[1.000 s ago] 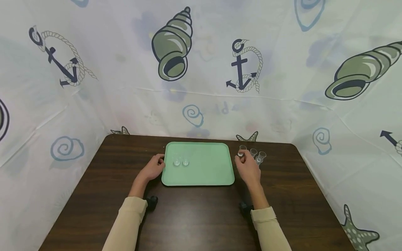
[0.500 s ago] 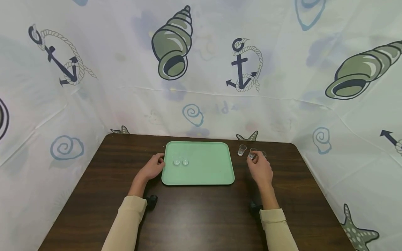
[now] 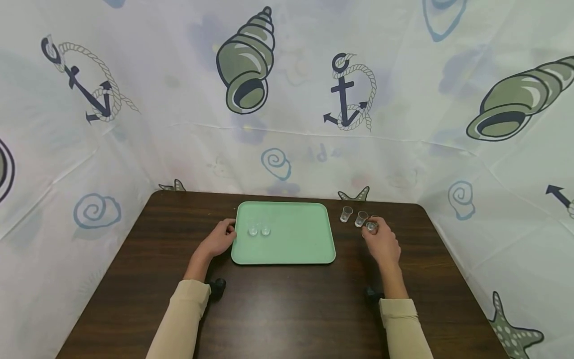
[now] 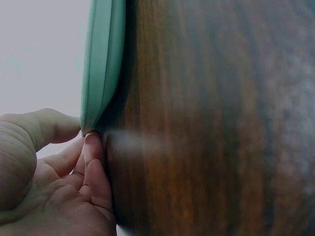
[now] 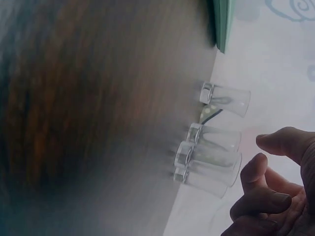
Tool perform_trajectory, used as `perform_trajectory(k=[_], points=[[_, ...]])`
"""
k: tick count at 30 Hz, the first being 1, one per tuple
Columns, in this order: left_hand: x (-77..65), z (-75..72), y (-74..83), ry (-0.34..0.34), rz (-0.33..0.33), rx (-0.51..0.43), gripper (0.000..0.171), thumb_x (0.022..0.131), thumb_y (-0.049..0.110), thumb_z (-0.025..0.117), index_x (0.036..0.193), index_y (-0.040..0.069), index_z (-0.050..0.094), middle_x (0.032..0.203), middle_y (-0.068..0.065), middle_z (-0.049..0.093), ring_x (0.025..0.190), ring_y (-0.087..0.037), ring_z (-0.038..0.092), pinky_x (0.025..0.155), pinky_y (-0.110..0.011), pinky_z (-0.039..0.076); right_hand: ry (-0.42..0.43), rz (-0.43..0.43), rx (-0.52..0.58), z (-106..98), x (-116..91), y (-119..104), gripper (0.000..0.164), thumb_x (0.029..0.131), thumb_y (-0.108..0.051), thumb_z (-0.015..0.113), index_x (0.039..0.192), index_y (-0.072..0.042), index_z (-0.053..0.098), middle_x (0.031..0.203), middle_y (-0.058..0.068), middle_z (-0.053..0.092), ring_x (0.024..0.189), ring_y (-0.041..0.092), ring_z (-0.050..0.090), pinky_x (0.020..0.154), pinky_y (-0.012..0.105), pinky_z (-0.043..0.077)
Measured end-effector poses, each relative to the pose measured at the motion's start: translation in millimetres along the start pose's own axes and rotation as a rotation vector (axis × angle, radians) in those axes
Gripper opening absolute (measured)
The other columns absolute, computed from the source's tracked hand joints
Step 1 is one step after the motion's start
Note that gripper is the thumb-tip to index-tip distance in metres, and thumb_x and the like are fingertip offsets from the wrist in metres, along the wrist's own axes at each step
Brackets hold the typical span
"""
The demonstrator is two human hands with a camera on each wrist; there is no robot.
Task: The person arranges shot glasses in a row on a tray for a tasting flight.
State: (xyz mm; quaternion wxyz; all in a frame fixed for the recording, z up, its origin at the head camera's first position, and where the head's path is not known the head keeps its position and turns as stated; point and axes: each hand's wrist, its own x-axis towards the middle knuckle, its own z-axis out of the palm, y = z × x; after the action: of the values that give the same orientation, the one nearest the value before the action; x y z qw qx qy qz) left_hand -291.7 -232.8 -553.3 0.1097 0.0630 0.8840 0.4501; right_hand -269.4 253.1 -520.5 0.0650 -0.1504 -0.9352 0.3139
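Observation:
A green tray [image 3: 296, 249] lies on the dark wooden table, with two small clear shot glasses [image 3: 265, 231] on its left half. My left hand [image 3: 218, 238] pinches the tray's left edge; in the left wrist view the thumb is on the rim and the fingers are tucked below it. Right of the tray, several shot glasses stand upright, among them one glass [image 3: 346, 214] at the left and a nearer glass [image 5: 211, 162]. My right hand [image 3: 382, 241] hovers at that nearer glass, thumb and index finger slightly apart, and the right wrist view shows a gap before its rim.
The brown table [image 3: 287, 309] stretches toward the person in front of the tray. A white cloth [image 3: 296, 164] printed with shells and anchors hangs behind and at both sides.
My right hand has moved rightward along the row, from the leftmost shot glass past the middle one to the nearer one. My left hand and the tray have stayed in place.

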Motion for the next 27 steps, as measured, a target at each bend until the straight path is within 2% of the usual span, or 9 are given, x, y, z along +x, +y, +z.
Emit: perform_trajectory(k=[7,16,27], points=[[-0.9,-0.4,1.9,0.006,-0.004,-0.001,0.055,0.111,0.009,0.044,0.159,-0.014,0.031,0.126,-0.026,0.048,0.106,-0.033,0.050,0.089,-0.043,0.044,-0.067,0.014,-0.022,-3,6,6,0.056,0.104,-0.044,0.062,0.153,-0.018,0.054,0.118,0.014,0.070,0.095,0.038,0.066,0.073,0.051,0.050],[-0.3,1.1,1.5,0.002,-0.016,-0.004,0.055,0.112,0.010,0.044,0.160,-0.014,0.031,0.128,-0.026,0.048,0.107,-0.032,0.051,0.089,-0.043,0.044,-0.108,0.026,-0.019,-5,12,11,0.057,0.105,-0.042,0.063,0.154,-0.016,0.053,0.115,0.014,0.068,0.089,0.033,0.063,0.069,0.043,0.044],[1.6,1.0,-0.1,-0.005,-0.017,-0.001,0.055,0.112,0.010,0.044,0.160,-0.014,0.031,0.127,-0.026,0.049,0.108,-0.032,0.051,0.089,-0.043,0.044,-0.124,0.020,-0.001,-9,10,11,0.054,0.105,-0.040,0.064,0.151,-0.012,0.057,0.113,0.015,0.067,0.086,0.031,0.062,0.066,0.039,0.042]])
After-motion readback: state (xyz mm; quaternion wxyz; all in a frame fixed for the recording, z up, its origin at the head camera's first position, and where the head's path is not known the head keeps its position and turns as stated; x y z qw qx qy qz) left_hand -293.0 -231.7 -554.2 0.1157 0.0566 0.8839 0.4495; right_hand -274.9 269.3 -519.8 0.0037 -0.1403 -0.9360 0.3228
